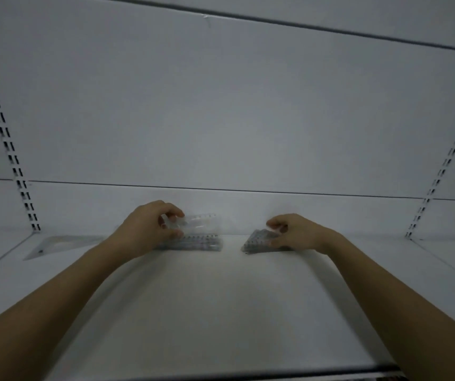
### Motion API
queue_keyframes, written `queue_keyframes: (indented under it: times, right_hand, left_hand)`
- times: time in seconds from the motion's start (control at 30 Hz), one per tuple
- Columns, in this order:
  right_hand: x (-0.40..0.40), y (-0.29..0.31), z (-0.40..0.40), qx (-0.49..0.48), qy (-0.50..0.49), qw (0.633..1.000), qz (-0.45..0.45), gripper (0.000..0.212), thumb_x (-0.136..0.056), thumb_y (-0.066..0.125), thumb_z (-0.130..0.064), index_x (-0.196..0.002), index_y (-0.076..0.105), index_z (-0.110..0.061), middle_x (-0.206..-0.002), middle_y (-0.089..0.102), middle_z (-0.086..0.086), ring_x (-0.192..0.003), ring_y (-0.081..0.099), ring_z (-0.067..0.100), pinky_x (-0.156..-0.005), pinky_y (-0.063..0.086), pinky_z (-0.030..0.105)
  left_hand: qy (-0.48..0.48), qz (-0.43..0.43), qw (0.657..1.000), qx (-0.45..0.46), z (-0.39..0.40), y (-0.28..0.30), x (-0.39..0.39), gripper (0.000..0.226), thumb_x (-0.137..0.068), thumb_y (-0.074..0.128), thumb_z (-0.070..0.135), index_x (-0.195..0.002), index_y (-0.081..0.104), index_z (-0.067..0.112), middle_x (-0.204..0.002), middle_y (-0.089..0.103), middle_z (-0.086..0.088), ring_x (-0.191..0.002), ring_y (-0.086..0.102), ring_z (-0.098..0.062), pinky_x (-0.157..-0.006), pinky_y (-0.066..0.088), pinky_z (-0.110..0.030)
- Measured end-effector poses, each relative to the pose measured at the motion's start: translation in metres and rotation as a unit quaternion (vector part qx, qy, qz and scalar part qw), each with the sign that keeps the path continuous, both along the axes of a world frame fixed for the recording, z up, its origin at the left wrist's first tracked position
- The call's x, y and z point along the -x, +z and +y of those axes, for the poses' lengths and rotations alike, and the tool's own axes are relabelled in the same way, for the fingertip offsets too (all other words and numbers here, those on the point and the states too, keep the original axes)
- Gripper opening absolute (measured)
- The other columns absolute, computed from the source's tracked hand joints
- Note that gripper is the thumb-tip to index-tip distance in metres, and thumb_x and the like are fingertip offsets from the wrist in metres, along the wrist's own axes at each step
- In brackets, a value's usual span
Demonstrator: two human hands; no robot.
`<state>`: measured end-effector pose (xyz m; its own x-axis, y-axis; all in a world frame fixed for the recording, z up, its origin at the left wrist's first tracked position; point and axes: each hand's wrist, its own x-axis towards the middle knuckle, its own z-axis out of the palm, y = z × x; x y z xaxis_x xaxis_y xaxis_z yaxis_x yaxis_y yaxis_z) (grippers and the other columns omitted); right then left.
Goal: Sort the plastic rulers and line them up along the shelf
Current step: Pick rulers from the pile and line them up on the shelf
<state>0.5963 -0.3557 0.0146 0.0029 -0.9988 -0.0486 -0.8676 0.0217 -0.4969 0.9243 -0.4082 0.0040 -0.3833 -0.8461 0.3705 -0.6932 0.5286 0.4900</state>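
Note:
My left hand (149, 226) holds a clear plastic ruler (203, 222) lifted a little above a stack of clear rulers (193, 244) lying flat at the back of the white shelf (207, 312). My right hand (292, 232) has its fingers curled round one end of a second, greyer stack of rulers (256, 240) lying to the right. A clear triangular set square (64, 244) lies flat at the far left of the shelf. The picture is dim and blurred, so the ruler markings are hard to read.
The white back panel (221, 119) rises right behind the rulers. Slotted uprights stand at the left (9, 149) and the right (441, 171). The shelf's front edge (221, 376) runs along the bottom of the view.

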Motion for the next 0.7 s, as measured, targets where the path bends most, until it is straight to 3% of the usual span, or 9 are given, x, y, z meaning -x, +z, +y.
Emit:
queue_keyframes:
  times: [0.17, 0.23, 0.47, 0.57, 0.7]
  right_hand:
    - [-0.007, 0.009, 0.007, 0.161, -0.089, 0.977, -0.109, 0.025, -0.093, 0.06, -0.019, -0.116, 0.067, -0.011, -0.114, 0.066, 0.001, -0.096, 0.06, 0.012, -0.077, 0.045, 0.016]
    - [-0.012, 0.013, 0.012, 0.19, -0.096, 0.969, -0.122, 0.021, -0.094, 0.057, -0.017, -0.111, 0.069, -0.011, -0.108, 0.068, -0.001, -0.093, 0.06, 0.011, -0.072, 0.043, 0.011]
    - [-0.059, 0.001, 0.03, 0.129, 0.023, 0.987, -0.089, 0.021, -0.096, 0.055, -0.027, -0.113, 0.064, -0.021, -0.108, 0.062, -0.005, -0.092, 0.06, 0.009, -0.08, 0.043, 0.023]
    - [-0.084, -0.017, 0.044, 0.097, 0.077, 0.991, -0.05, 0.028, -0.097, 0.052, -0.034, -0.122, 0.059, -0.022, -0.119, 0.056, -0.006, -0.108, 0.055, 0.012, -0.09, 0.042, 0.025]
    - [-0.103, -0.04, 0.064, 0.047, 0.13, 0.99, 0.011, 0.047, -0.097, 0.049, -0.045, -0.14, 0.046, -0.026, -0.146, 0.042, -0.008, -0.134, 0.037, 0.012, -0.108, 0.03, 0.027]
  left_hand:
    - [-0.004, -0.005, 1.0, 0.003, -0.002, 0.001, -0.014, 0.033, -0.076, 0.079, 0.026, -0.105, 0.064, 0.028, -0.099, 0.059, 0.009, -0.083, 0.057, -0.011, -0.078, 0.048, -0.025]
    - [0.01, -0.002, 1.0, 0.002, 0.001, -0.002, -0.021, 0.033, -0.076, 0.079, 0.025, -0.106, 0.064, 0.028, -0.099, 0.06, 0.007, -0.084, 0.057, -0.013, -0.079, 0.048, -0.027]
    - [0.059, -0.016, 0.998, -0.005, 0.02, -0.006, -0.034, 0.037, -0.077, 0.079, 0.027, -0.111, 0.067, 0.023, -0.102, 0.062, 0.006, -0.086, 0.057, -0.012, -0.076, 0.044, -0.025]
    - [0.067, -0.029, 0.997, 0.001, 0.026, -0.003, -0.034, 0.038, -0.075, 0.08, 0.028, -0.111, 0.067, 0.022, -0.102, 0.063, 0.006, -0.086, 0.055, -0.011, -0.076, 0.04, -0.022]
    - [0.062, -0.056, 0.996, -0.012, 0.026, 0.002, -0.026, 0.037, -0.075, 0.08, 0.028, -0.11, 0.067, 0.025, -0.103, 0.062, 0.008, -0.087, 0.057, -0.011, -0.076, 0.042, -0.022]
